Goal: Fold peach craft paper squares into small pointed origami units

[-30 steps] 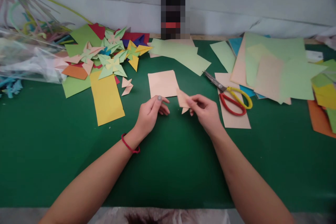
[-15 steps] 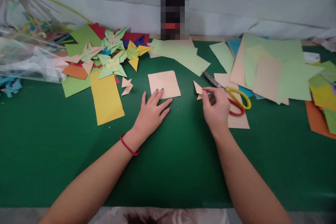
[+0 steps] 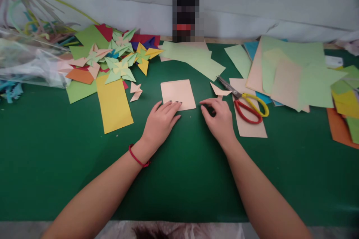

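A pale pink square of paper (image 3: 179, 92) lies flat on the green table (image 3: 179, 164). The fingers of my left hand (image 3: 161, 125) rest on its near edge, stretched out. Just right of the square, my right hand (image 3: 218, 117) hovers low with fingers bent and a gap between thumb and forefinger; nothing shows in it. Beyond that hand sits a folded pale pink paper piece (image 3: 220, 90), its near part hidden behind the knuckles. Another folded pink piece (image 3: 136, 91) lies left of the square, beside a yellow paper strip (image 3: 114, 106).
Scissors (image 3: 248, 108) with red and yellow handles lie on a pink paper strip (image 3: 252, 130) to the right. Paper sheets (image 3: 314, 82) are stacked behind them. Several folded paper stars (image 3: 120, 68) pile up at the back left, near a clear plastic bag (image 3: 30, 63).
My right hand has let go of the folded pink piece and moved left toward the square. The square has shifted slightly right and nearer, with my left hand on it.
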A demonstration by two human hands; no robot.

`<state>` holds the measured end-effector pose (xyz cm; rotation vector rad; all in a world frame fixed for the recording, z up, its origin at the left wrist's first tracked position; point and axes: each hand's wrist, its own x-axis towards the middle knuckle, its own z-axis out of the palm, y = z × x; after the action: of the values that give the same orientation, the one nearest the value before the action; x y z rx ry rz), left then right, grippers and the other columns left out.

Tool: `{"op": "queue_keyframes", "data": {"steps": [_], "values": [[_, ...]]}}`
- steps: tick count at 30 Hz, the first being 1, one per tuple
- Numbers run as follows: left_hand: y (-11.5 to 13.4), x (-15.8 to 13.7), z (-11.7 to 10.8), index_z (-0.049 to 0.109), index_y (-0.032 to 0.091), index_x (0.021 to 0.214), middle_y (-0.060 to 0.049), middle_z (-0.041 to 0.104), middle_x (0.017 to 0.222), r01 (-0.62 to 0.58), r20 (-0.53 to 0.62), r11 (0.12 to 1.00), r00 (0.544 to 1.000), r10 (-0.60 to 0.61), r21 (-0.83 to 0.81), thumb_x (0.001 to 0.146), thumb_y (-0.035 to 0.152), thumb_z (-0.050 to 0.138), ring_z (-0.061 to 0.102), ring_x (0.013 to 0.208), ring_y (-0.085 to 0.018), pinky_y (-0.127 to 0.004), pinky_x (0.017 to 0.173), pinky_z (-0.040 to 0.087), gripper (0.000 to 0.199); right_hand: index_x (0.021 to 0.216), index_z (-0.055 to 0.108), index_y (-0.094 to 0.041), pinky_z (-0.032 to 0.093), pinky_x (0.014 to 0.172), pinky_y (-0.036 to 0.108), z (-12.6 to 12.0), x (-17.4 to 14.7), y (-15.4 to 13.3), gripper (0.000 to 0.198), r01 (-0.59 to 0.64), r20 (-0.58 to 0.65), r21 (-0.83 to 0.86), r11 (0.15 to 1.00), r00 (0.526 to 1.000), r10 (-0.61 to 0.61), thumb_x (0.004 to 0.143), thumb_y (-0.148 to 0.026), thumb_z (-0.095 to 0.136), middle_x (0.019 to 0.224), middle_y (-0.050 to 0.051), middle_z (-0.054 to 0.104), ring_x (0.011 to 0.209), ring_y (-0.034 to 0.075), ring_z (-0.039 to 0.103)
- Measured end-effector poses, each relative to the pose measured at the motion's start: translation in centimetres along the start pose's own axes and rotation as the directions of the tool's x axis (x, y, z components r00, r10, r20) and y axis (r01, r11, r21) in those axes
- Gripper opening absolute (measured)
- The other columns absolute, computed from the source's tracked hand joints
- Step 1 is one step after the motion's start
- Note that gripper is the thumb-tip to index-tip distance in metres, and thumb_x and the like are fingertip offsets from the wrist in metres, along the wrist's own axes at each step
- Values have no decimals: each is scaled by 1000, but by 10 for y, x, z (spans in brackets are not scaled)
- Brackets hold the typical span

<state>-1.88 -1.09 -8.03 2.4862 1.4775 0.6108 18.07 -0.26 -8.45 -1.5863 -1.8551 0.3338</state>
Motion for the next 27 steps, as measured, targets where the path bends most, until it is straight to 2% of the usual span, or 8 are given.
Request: {"op": "queue_keyframes", "data": {"steps": [5,11,15,21,27], "values": [[-3,1,-4,59,19,112,-9,64,115,9,-36,998,999,-12,-65,90,26,45,57,108,-25,-40,90,42,27,90,63,-23,45,78,39,3,-2,-5,13,32,38,27,999,999,-33,83,-24,52,97,7,62,93,23,52],[-7,2,-7,61,20,106,-8,66,110,0,-26,999,1000,-1,-45,92,27,41,61,100,-24,-36,80,44,26,93,62,-21,46,76,33,0,-2,-10,14,-7,92,108,994,996,-4,84,-22,51,93,5,65,87,20,56],[-9,2,-5,58,18,112,-9,64,113,-47,-45,999,998,47,-1,90,31,46,60,100,-22,-34,80,44,28,99,61,-21,47,74,32,-1,-2,-11,18,-81,106,176,981,992,63,84,-21,51,90,3,68,82,18,58],[-10,4,-4,56,16,115,-10,62,116,-83,-33,995,996,85,46,87,38,50,56,100,-24,-36,80,43,37,94,62,-22,47,78,31,-2,-2,-12,16,-157,166,263,952,979,116,84,-22,50,83,1,70,80,16,62],[-12,5,-2,57,15,113,-8,65,112,-84,-33,995,996,86,45,89,35,48,56,97,-22,-35,80,43,33,92,63,-21,47,75,29,-3,-2,-13,16,-167,148,288,943,981,129,83,-20,50,79,0,70,75,15,63]]}}
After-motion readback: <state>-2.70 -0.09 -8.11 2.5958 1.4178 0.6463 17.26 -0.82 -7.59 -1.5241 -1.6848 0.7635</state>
